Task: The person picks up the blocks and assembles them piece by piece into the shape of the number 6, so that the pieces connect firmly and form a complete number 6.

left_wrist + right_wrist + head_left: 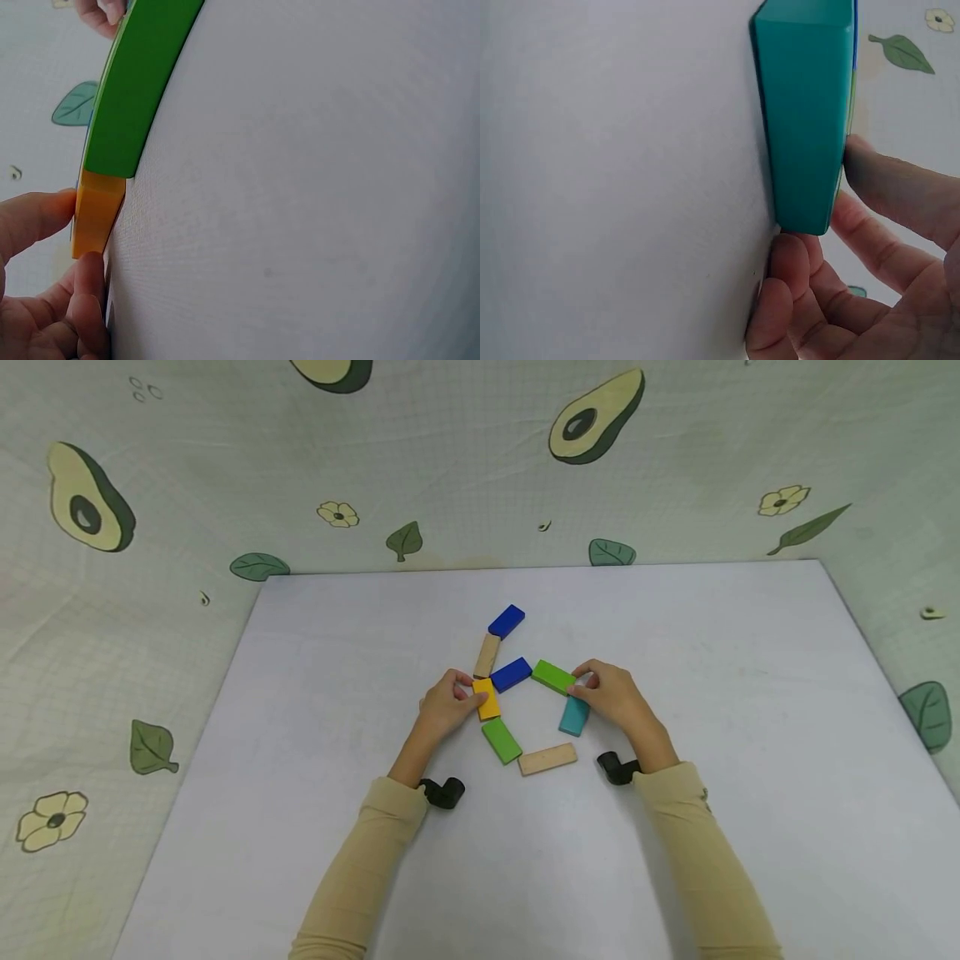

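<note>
My left hand (446,700) pinches a yellow wooden block (486,697), its thumb on the face and fingertips at the end. A green block (501,741) meets the yellow one's near end, also large in the left wrist view. On the other side, my right hand (609,692) grips the right end of a second green block (552,677) between thumb and index finger. Right under that thumb lies a teal block (802,127), its end close to the curled fingers in the right wrist view. A blue block (512,674) joins the yellow and second green ones.
A plain wood block (548,759) lies at the near side of the ring of blocks. Another plain block (487,655) and a blue block (507,621) branch off toward the back. The white table (337,635) meets an avocado-print cloth (480,460). Black wrist cameras (444,793) sit below the hands.
</note>
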Available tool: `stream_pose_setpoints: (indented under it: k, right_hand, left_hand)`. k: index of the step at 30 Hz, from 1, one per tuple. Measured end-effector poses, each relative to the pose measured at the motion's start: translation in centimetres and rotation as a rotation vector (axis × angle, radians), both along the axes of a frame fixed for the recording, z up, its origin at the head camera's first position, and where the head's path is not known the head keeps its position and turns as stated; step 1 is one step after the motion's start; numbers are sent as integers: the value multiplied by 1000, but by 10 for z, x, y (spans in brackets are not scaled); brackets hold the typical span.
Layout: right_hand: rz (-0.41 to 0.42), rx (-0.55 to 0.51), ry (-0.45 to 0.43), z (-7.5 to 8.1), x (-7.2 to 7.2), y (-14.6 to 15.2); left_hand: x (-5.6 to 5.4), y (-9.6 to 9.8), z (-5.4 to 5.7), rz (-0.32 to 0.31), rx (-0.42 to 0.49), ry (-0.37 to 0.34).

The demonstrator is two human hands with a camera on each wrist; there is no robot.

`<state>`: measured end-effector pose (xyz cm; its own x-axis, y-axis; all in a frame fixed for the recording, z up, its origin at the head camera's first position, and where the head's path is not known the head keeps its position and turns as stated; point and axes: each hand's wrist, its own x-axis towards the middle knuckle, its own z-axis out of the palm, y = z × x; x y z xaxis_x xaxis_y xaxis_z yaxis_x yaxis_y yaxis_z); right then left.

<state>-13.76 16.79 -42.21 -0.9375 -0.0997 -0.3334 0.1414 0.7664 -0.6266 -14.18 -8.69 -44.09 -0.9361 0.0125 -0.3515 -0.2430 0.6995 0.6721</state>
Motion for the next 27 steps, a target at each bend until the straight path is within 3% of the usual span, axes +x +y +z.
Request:
stream_pose_setpoints:
  k: [17, 27]
  right_hand:
    - [-19, -4, -29, 1, 1, 1]
    - [-30, -38, -52, 3, 12, 8]
  left_hand:
    - [1, -1, 1, -4, 8, 7]
    - [1, -1, 2, -4, 6, 7]
